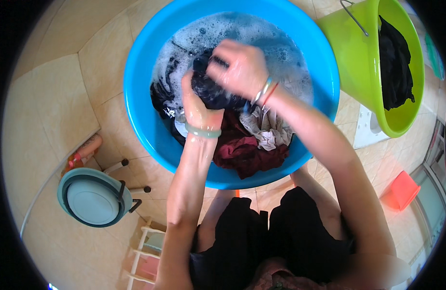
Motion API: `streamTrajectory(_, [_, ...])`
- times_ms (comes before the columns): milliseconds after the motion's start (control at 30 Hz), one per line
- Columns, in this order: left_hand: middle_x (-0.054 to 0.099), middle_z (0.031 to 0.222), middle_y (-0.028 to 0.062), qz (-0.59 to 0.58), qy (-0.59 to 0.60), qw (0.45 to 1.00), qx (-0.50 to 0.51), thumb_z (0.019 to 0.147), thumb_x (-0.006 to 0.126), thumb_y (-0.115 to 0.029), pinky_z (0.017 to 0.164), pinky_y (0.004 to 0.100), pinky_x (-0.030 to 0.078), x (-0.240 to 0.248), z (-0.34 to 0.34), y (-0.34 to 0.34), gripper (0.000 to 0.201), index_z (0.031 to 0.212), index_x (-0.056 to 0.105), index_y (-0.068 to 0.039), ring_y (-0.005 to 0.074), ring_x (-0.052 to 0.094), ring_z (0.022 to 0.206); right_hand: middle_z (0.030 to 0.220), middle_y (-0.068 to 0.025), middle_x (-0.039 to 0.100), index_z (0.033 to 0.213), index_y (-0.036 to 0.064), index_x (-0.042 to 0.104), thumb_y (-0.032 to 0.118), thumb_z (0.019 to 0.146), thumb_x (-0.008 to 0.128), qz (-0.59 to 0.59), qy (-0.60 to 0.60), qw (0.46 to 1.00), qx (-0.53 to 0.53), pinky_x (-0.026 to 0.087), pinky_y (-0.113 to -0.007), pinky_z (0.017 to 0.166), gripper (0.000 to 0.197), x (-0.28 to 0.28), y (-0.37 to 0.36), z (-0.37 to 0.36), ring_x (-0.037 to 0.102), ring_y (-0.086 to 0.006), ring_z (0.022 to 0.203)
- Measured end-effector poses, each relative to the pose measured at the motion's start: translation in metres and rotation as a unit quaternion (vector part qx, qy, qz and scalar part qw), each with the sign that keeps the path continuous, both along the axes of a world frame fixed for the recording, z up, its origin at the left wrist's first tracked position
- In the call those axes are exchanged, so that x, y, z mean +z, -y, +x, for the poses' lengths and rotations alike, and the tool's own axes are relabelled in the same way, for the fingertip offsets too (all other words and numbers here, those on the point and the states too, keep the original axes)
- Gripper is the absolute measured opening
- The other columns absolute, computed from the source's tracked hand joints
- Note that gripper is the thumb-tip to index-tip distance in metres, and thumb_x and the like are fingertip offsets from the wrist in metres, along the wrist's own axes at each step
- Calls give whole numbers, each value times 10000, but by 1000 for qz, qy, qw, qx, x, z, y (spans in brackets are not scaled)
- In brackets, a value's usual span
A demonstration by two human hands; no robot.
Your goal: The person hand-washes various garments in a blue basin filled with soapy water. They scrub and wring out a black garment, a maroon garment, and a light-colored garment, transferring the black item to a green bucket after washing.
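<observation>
Both my hands are over a large blue basin [136, 92] of sudsy water [223, 29]. My left hand [199, 110], with a pale green bangle at its wrist, is closed around a wet dark garment [207, 88]; its thumb shows and most fingers are hidden. My right hand [240, 67] is closed on the garment's upper part, knuckles up and slightly blurred. Maroon cloth [247, 157] lies at the basin's near side beside a crumpled pale cloth [269, 130]. More dark cloth [160, 96] soaks at the left.
A lime-green bucket [346, 58] with black cloth [396, 67] over its inside stands at the right. A grey-blue folding tub [92, 198] is at the left. A small white rack [141, 251] and an orange-red container [402, 191] stand lower down on the tiled floor.
</observation>
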State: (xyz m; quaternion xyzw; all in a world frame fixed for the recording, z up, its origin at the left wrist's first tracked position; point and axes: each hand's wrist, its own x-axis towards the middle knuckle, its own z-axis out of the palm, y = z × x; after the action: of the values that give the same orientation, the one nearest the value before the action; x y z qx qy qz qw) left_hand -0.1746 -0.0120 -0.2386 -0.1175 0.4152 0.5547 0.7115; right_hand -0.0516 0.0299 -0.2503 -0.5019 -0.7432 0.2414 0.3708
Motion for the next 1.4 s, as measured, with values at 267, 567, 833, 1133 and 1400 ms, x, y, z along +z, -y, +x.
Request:
streamTrajectory(267, [227,1545,162,45,-85,991,-92,970,453,-554,1123,547,288,-20,-13,-10,658,1511,225,-255,327,275,1404,1042,-162,588,1114,79,621,478,888,619,-108,101,979,-138,506,-433,773,459,-69,-13,59,608,-364,928])
streamTrajectory(567, [121,1583,146,82,-39,983,-162,969,477,-536,1151,571,213,-36,-1,-15,694,1538,117,-369,349,189,1441,1202,-192,599,1190,80,599,354,873,676,-288,148,941,-102,526,-446,833,426,-82,-19,61,626,-373,989])
streamTrajectory(833, [651,1108,100,101,71,968,-218,979,534,-400,841,364,527,15,-15,-32,388,1209,604,-95,215,627,975,937,-56,535,915,115,659,82,710,692,-15,-19,990,140,512,-344,706,210,51,53,-15,587,-252,848])
streamTrajectory(1133, [565,1011,95,100,74,979,-164,978,444,-526,617,305,460,-7,-25,-9,591,1397,414,-111,183,551,762,832,26,472,692,197,576,293,667,706,111,4,985,135,444,-263,518,164,69,65,-53,517,-139,714])
streamTrajectory(1400, [643,1049,75,85,-320,936,-119,980,499,-327,800,321,503,21,-6,5,299,1244,552,-197,168,620,914,739,-25,550,672,107,582,165,679,768,107,-82,986,101,482,-301,488,194,55,35,-42,603,-194,618])
